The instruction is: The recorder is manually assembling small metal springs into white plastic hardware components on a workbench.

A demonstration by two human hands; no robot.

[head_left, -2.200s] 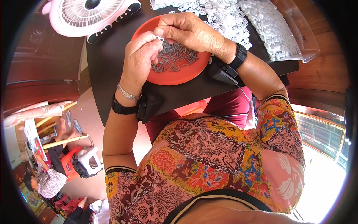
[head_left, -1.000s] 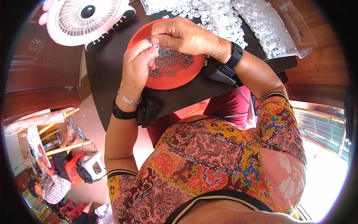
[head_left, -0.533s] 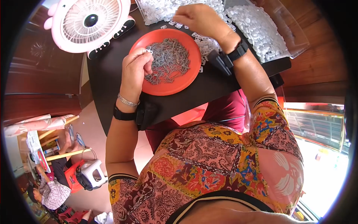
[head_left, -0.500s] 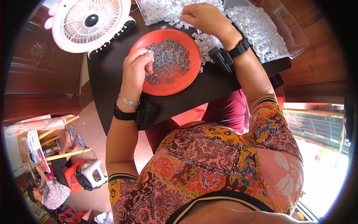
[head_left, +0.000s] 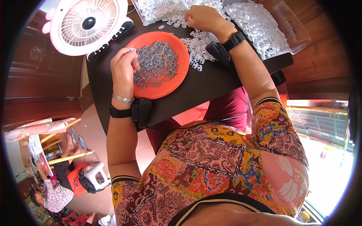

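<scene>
- One small white piece in left hand, pinched between thumb and curled fingers at left rim of red plate.
- Grey screw-like pieces heaped on plate.
- Right hand above loose white pieces, fingers curled in; cannot tell if holding anything.
- Clear tray of white pieces farther right.
- Pink fan left of plate.

The scene is brightly lit from the lower right, where a patch is blown out to white. Detail is partly lost in the white pieces, and glossy reflections are thrown on the dark cabinet. Edges are bent, corners blacked out.
</scene>
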